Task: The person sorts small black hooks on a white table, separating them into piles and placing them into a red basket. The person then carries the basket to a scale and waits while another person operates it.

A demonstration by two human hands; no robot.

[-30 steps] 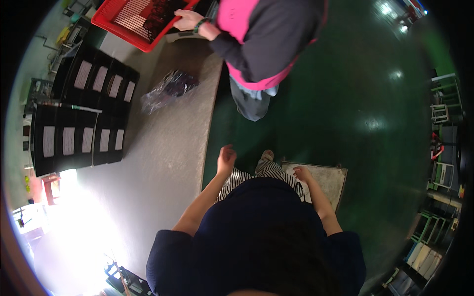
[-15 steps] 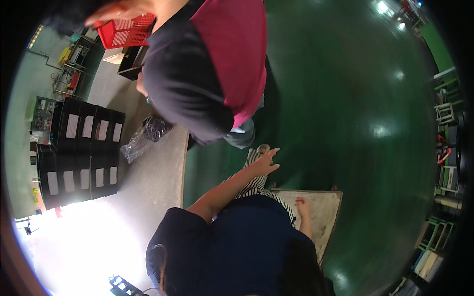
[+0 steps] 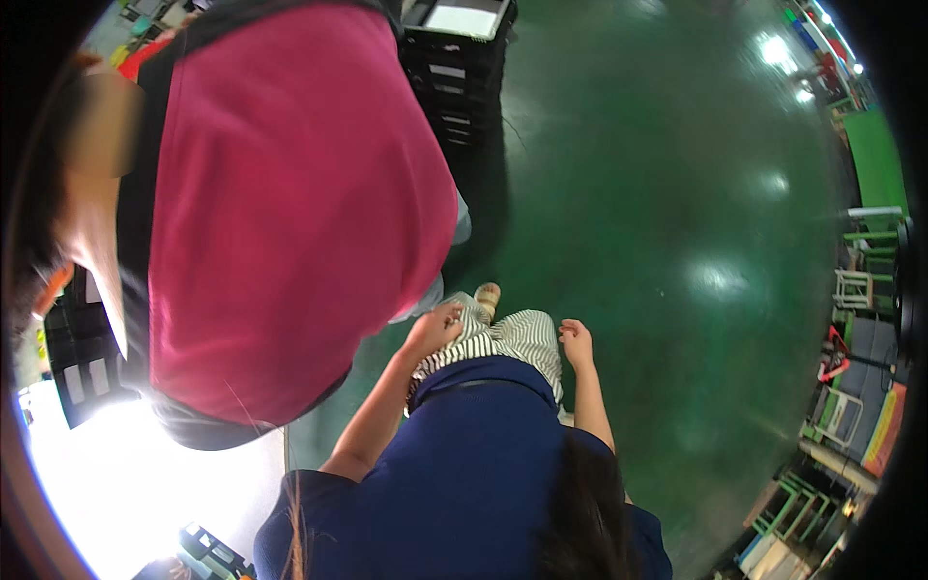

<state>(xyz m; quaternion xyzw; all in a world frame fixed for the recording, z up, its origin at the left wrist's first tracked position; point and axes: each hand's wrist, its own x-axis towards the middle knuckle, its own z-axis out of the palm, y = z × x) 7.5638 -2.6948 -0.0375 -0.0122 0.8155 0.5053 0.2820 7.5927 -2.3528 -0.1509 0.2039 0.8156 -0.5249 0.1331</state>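
My left hand hangs beside my striped trousers, over the thigh, its fingers loosely bent and a little apart. On the other side of the trousers, my right hand hangs with slightly curled fingers. I see nothing held in either hand. One sandalled foot shows ahead of the trousers. Close on my left, a person in a pink and dark top leans over the table, hiding much of it.
Beyond the person stands a stack of black crates on the green floor. Black bins with white labels stand at the left, by a glaring light. Stools and frames line the right side. A black device lies lower left.
My view has shifted; the person now fills more of the left. My left hand has drawn back to my thigh. The pale board at my right has mostly gone from sight, and black crates have appeared.
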